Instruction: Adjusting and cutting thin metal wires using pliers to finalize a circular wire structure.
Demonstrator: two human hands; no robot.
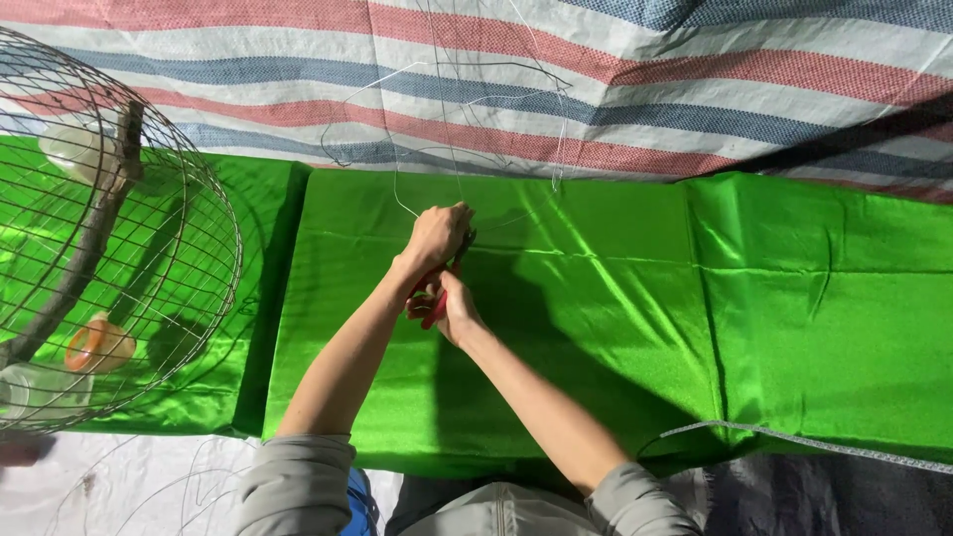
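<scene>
Here, left hand [437, 234] grips wire [397, 189]; right hand [452, 313] grips red pliers [435, 298]; cage [109, 238] holds perch.

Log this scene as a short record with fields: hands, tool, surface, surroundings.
left hand: grips thin wire above the cloth
right hand: holds red-handled pliers, close under the left hand
surface: shiny green cloth
behind: striped tarp with loose wire loops on it
left side: round wire cage with a branch perch and small cups inside
bottom right: measuring tape along the cloth's edge
</scene>
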